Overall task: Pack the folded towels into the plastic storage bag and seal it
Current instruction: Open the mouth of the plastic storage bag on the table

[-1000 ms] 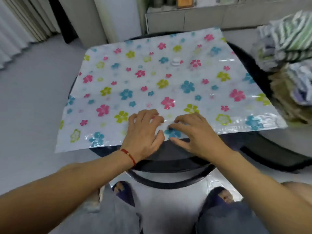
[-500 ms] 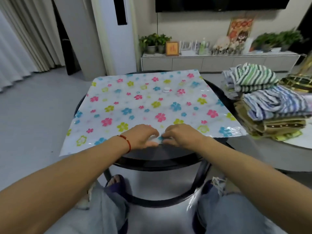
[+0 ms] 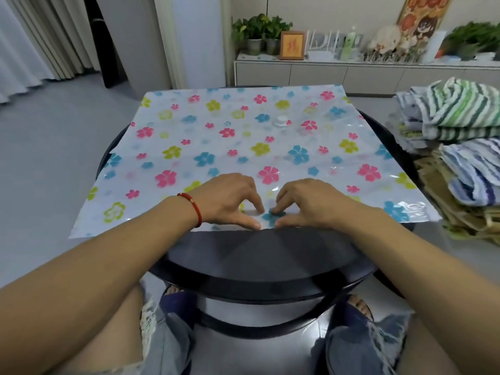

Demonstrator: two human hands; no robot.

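The plastic storage bag (image 3: 238,142), white with pink, blue and green flowers, lies flat on a round black table (image 3: 257,263). A white valve cap (image 3: 280,121) sits on its far half. My left hand (image 3: 227,196), with a red bracelet at the wrist, and my right hand (image 3: 311,201) meet at the middle of the bag's near edge. Each pinches the plastic between curled forefinger and thumb, fingertips almost touching over a blue flower. The folded towels (image 3: 460,136), striped green, blue and tan, are stacked at the right, off the bag.
The bag overhangs the table at its left and right corners. My knees and feet show under the table's front rim. A low cabinet (image 3: 351,74) with plants and a picture frame lines the far wall; grey floor lies to the left.
The view has tilted up, bringing the cabinet and more of the towel stack into sight. My fingers have curled from lying spread on the bag into a pinch at its near edge.
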